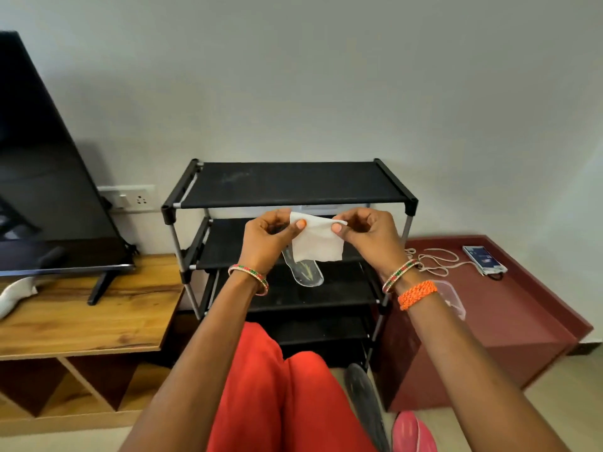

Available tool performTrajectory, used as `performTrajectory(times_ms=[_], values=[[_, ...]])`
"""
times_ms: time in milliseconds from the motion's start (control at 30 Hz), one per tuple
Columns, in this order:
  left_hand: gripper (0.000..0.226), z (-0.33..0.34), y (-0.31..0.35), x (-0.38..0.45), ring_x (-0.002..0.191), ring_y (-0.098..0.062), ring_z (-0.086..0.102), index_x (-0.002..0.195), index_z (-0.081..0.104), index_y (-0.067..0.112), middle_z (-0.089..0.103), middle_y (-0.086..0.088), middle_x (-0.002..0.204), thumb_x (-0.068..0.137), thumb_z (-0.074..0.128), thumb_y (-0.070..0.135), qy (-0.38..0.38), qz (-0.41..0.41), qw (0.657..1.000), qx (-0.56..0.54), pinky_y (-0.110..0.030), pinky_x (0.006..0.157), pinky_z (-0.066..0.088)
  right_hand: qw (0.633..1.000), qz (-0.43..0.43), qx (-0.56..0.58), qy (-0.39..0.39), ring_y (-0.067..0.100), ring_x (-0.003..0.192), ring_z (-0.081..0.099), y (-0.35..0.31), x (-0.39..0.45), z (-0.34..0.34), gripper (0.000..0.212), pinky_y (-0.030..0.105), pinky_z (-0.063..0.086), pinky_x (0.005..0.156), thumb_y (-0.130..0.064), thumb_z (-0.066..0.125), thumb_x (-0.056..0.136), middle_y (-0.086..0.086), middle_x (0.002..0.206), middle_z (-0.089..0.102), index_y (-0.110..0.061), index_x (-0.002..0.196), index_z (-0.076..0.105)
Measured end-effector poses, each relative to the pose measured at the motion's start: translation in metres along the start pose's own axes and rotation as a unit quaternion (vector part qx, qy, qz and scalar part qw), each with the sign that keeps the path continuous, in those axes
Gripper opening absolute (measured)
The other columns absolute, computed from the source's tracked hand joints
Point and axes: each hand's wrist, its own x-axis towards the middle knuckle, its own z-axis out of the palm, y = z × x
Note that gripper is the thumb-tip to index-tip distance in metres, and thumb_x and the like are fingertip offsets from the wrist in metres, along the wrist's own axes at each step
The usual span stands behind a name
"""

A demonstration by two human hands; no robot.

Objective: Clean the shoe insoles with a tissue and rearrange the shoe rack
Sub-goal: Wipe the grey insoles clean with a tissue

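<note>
Both hands pinch the tissue's (316, 241) top corners: left hand (267, 238), right hand (365, 234), spread in front of the rack (293, 184). Insole (303, 272) hangs below, prob. held by left fingers, grip hidden. Fold tissue into a firm pad w/ clean face out before wiping. Dark insole (365, 406) by knee cut off.

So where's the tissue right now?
In the head view, the tissue is mid-frame, pinched by its top corners between the left hand and right hand, in front of the shoe rack.
</note>
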Motion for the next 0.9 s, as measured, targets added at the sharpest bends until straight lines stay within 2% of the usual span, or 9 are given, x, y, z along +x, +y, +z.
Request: performTrajectory(times_ms=[67,133,267,333,400,467,667,800,900], values=[[0.008,-0.002,-0.001,0.004,0.089,-0.006,0.064,0.091,0.067,0.008,0.066,0.005,0.101,0.082,0.066,0.007,-0.006,-0.01,0.999,-0.035,-0.014,0.068,0.052,0.999,0.019,0.048,-0.012,0.007,0.08,0.061,-0.001,0.003,0.005,0.009,0.014,0.049,0.067,-0.008,0.067,0.083,-0.006,0.083,0.065,-0.017,0.083,0.065],[0.004,-0.002,-0.003,0.005,0.083,-0.009,0.066,0.086,0.066,0.013,0.069,0.004,0.091,0.083,0.065,0.011,-0.026,-0.014,0.998,-0.051,-0.023,0.07,0.054,0.995,0.047,0.088,-0.014,0.009,0.081,0.061,0.0,0.006,0.009,0.008,0.017,0.051,0.066,-0.011,0.061,0.088,-0.003,0.085,0.064,-0.017,0.083,0.061],[0.007,0.002,-0.015,0.004,0.089,-0.019,0.068,0.09,0.062,0.018,0.069,-0.001,0.09,0.085,0.064,0.014,-0.008,-0.038,0.997,-0.061,-0.04,0.074,0.057,0.984,0.133,0.116,0.008,0.022,0.092,0.065,0.011,0.009,0.026,0.006,0.039,0.056,0.075,-0.021,0.055,0.092,0.006,0.097,0.064,-0.018,0.087,0.056],[0.016,0.003,-0.023,0.006,0.092,-0.02,0.067,0.097,0.059,0.021,0.069,-0.002,0.094,0.085,0.064,0.011,0.004,-0.054,0.996,-0.069,-0.039,0.073,0.058,0.976,0.166,0.136,0.015,0.023,0.096,0.064,0.018,0.009,0.034,0.006,0.042,0.057,0.079,-0.022,0.058,0.091,0.007,0.102,0.064,-0.017,0.094,0.056],[0.026,0.001,-0.031,0.008,0.095,-0.021,0.067,0.105,0.055,0.022,0.068,-0.005,0.098,0.084,0.065,0.009,0.006,-0.067,0.996,-0.065,-0.039,0.075,0.058,0.964,0.198,0.175,-0.014,0.023,0.099,0.064,0.025,0.008,0.038,0.019,0.04,0.057,0.079,-0.017,0.063,0.087,0.008,0.106,0.065,-0.013,0.105,0.056],[0.033,0.0,-0.037,0.01,0.095,-0.02,0.067,0.112,0.053,0.02,0.068,-0.007,0.101,0.084,0.065,0.007,0.014,-0.074,0.996,-0.046,-0.035,0.073,0.058,0.956,0.217,0.194,-0.04,0.022,0.099,0.065,0.03,0.007,0.038,0.021,0.036,0.057,0.078,-0.009,0.064,0.085,0.01,0.106,0.066,-0.012,0.104,0.057],[0.033,0.003,-0.053,0.014,0.085,-0.01,0.068,0.113,0.055,0.02,0.069,-0.001,0.095,0.084,0.065,0.007,0.054,-0.041,0.997,0.039,-0.018,0.06,0.056,0.973,0.2,0.113,0.019,0.017,0.086,0.066,0.046,0.018,0.042,0.011,0.032,0.058,0.073,-0.008,0.068,0.082,0.007,0.091,0.066,-0.014,0.085,0.059],[0.034,0.009,-0.065,0.016,0.092,-0.015,0.068,0.117,0.055,0.018,0.068,-0.004,0.104,0.085,0.065,0.009,0.062,-0.023,0.993,0.1,-0.024,0.065,0.059,0.985,0.167,0.029,0.028,0.015,0.085,0.065,0.057,0.022,0.049,0.015,0.03,0.057,0.071,-0.016,0.069,0.082,0.003,0.09,0.064,-0.012,0.091,0.058],[0.031,0.009,-0.072,0.02,0.094,-0.019,0.068,0.111,0.052,0.019,0.068,-0.011,0.106,0.085,0.065,0.008,0.029,-0.055,0.996,0.063,-0.032,0.068,0.06,0.973,0.223,0.05,0.01,0.02,0.094,0.064,0.068,0.028,0.05,0.026,0.035,0.057,0.078,-0.017,0.069,0.082,0.006,0.102,0.063,-0.013,0.102,0.054]])
